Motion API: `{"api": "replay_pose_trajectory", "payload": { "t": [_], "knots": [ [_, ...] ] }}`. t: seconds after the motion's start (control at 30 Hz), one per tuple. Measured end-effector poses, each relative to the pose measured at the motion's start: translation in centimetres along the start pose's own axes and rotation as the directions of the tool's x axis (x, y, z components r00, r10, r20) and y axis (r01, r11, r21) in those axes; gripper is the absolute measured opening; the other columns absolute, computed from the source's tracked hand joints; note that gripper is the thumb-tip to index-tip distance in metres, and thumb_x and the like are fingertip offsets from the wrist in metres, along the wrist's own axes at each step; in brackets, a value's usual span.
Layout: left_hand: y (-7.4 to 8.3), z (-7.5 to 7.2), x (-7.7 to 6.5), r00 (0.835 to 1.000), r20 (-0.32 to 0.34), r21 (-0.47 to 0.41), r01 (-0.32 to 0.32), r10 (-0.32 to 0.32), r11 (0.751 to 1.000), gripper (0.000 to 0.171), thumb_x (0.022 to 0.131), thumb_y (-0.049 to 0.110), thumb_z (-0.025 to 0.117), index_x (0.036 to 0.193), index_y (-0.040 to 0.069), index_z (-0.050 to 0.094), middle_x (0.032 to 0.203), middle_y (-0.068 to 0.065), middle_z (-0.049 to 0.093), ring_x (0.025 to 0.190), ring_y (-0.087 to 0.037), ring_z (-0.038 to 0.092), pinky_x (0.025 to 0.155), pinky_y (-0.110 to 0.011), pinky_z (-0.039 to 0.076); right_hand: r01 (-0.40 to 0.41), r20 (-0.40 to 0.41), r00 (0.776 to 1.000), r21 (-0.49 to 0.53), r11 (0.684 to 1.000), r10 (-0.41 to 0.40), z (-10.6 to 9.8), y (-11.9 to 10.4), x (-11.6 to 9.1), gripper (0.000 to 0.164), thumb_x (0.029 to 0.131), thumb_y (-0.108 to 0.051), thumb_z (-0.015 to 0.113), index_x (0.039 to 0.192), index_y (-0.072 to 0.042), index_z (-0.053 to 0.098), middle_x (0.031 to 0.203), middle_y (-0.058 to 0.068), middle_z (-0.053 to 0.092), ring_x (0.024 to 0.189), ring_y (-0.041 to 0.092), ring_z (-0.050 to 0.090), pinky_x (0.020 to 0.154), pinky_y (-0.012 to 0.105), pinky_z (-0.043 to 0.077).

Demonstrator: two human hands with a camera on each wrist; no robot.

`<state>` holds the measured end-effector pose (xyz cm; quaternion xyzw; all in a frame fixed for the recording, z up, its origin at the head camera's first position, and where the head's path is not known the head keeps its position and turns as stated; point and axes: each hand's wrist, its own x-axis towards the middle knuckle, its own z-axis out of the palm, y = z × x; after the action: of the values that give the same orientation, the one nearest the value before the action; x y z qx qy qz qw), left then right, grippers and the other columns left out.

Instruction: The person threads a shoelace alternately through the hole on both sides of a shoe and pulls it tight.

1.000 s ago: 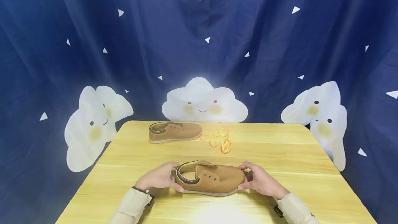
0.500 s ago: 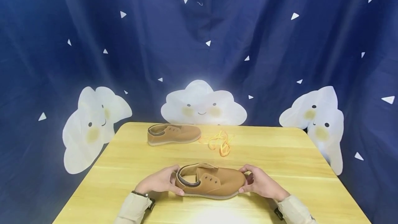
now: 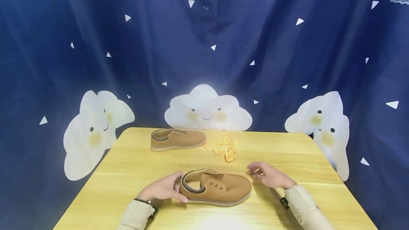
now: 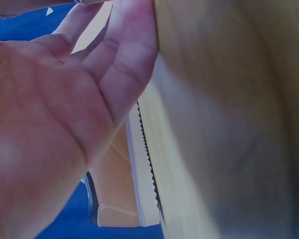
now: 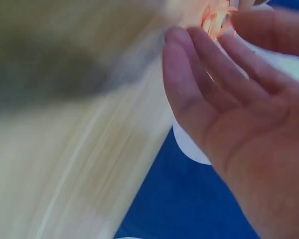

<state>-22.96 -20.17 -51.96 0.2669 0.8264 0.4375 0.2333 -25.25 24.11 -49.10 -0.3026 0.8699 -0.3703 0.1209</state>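
Note:
A brown lace-up shoe (image 3: 220, 189), its eyelets without a lace, stands on the table near the front with its toe to the right. My left hand (image 3: 164, 188) holds it at the heel, thumb along the near side and fingers behind. In the left wrist view the palm of the left hand (image 4: 55, 109) fills the left side. Just beyond the toe, my right hand (image 3: 270, 176) hovers with loosely bent fingers and nothing in them. The right wrist view shows the right hand (image 5: 249, 104) with its fingers apart from the thumb.
A matching brown shoe (image 3: 179, 140) stands at the back left of the wooden table (image 3: 127, 159). To its right lies a loose tangle of orange-yellow laces (image 3: 228, 148). Behind the table hangs a dark blue curtain (image 3: 179, 38) with printed clouds.
My right hand has let go of the shoe's toe and moved slightly up and away to the right. The left hand keeps its hold on the heel. The head view has tilted slightly upward.

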Motion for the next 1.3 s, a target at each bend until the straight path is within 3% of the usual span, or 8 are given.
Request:
{"api": "replay_pose_trajectory", "payload": {
  "t": [0.13, 0.33, 0.63, 0.73, 0.87, 1.03, 1.13, 1.3],
  "knots": [
    [-0.3, 0.0, -0.4, 1.0, -0.007, 0.006, 0.012, -0.012, 1.0, 0.069, 0.083, 0.034, 0.087, 0.134, 0.007, 0.05, 0.071, 0.006, 0.058, 0.058, -0.002, 0.05, 0.054, -0.019, 0.044, -0.099, -0.119, 0.987, 0.051, 0.994, 0.104, 0.0, 0.5, 3.0, 0.029, 0.101, -0.003, 0.059, 0.121, 0.018, 0.059, 0.107, 0.028, 0.07, 0.091, 0.034, 0.073, 0.075, 0.032, 0.061],
    [-0.3, -0.1, -0.6, 1.0, -0.006, 0.004, 0.024, -0.024, 1.0, 0.072, 0.083, 0.037, 0.087, 0.136, 0.006, 0.049, 0.071, 0.007, 0.058, 0.058, -0.002, 0.05, 0.055, -0.018, 0.043, -0.284, -0.224, 0.925, 0.123, 0.951, 0.305, 0.4, 0.2, 7.3, 0.027, 0.102, -0.009, 0.06, 0.116, 0.012, 0.066, 0.103, 0.025, 0.072, 0.084, 0.032, 0.074, 0.064, 0.032, 0.059],
    [-0.9, 0.0, -0.4, 1.0, 0.002, -0.044, 0.006, -0.006, 0.999, 0.068, 0.084, 0.035, 0.087, 0.135, 0.008, 0.051, 0.072, 0.005, 0.059, 0.058, -0.002, 0.05, 0.056, -0.019, 0.044, -0.357, -0.247, 0.908, -0.026, 0.934, 0.34, 1.7, 0.1, 11.5, 0.021, 0.099, -0.018, 0.068, 0.09, 0.0, 0.073, 0.085, 0.009, 0.071, 0.074, 0.016, 0.058, 0.067, 0.03, 0.049],
    [-1.0, 0.1, -0.4, 1.0, -0.001, -0.044, 0.007, -0.007, 0.999, 0.067, 0.084, 0.035, 0.087, 0.134, 0.007, 0.051, 0.072, 0.005, 0.058, 0.059, -0.003, 0.051, 0.056, -0.019, 0.044, -0.37, -0.266, 0.899, -0.038, 0.928, 0.348, 2.0, 0.1, 12.2, 0.021, 0.093, -0.018, 0.077, 0.085, 0.0, 0.07, 0.081, 0.008, 0.068, 0.072, 0.017, 0.057, 0.066, 0.029, 0.048],
    [-0.8, 0.1, -0.3, 1.0, 0.0, -0.046, 0.006, -0.006, 0.999, 0.066, 0.084, 0.035, 0.087, 0.133, 0.008, 0.052, 0.071, 0.005, 0.058, 0.059, -0.003, 0.05, 0.056, -0.019, 0.044, -0.386, -0.29, 0.886, -0.028, 0.922, 0.362, 2.2, 0.2, 12.6, 0.021, 0.078, -0.006, 0.085, 0.084, 0.002, 0.067, 0.081, 0.01, 0.068, 0.076, 0.021, 0.06, 0.07, 0.031, 0.051],
    [-0.7, 0.2, -0.2, 1.0, 0.007, -0.057, -0.002, 0.003, 0.998, 0.068, 0.084, 0.035, 0.087, 0.136, 0.008, 0.051, 0.072, 0.005, 0.057, 0.058, -0.002, 0.048, 0.056, -0.018, 0.043, -0.401, -0.302, 0.875, -0.015, 0.916, 0.378, 2.1, 0.5, 12.7, 0.025, 0.068, 0.004, 0.08, 0.089, 0.005, 0.068, 0.086, 0.011, 0.068, 0.079, 0.021, 0.058, 0.072, 0.03, 0.051],
    [-0.6, 0.2, -0.2, 1.0, 0.008, -0.064, -0.004, 0.004, 0.998, 0.07, 0.084, 0.035, 0.087, 0.138, 0.009, 0.051, 0.072, 0.005, 0.058, 0.058, -0.002, 0.048, 0.056, -0.018, 0.043, -0.404, -0.281, 0.875, 0.023, 0.914, 0.394, 1.8, 0.6, 12.6, 0.014, 0.071, 0.006, 0.07, 0.085, 0.006, 0.068, 0.075, 0.006, 0.06, 0.067, 0.016, 0.049, 0.061, 0.024, 0.042],
    [-0.4, 0.2, -0.2, 1.0, 0.01, -0.061, -0.003, 0.003, 0.998, 0.069, 0.084, 0.035, 0.086, 0.137, 0.009, 0.051, 0.072, 0.005, 0.058, 0.057, -0.002, 0.048, 0.056, -0.017, 0.043, -0.397, -0.218, 0.864, 0.261, 0.88, 0.454, 0.7, 0.0, 12.3, 0.016, 0.085, 0.01, 0.053, 0.089, 0.014, 0.067, 0.061, -0.002, 0.051, 0.049, 0.006, 0.039, 0.048, 0.019, 0.033]
  ]
}}
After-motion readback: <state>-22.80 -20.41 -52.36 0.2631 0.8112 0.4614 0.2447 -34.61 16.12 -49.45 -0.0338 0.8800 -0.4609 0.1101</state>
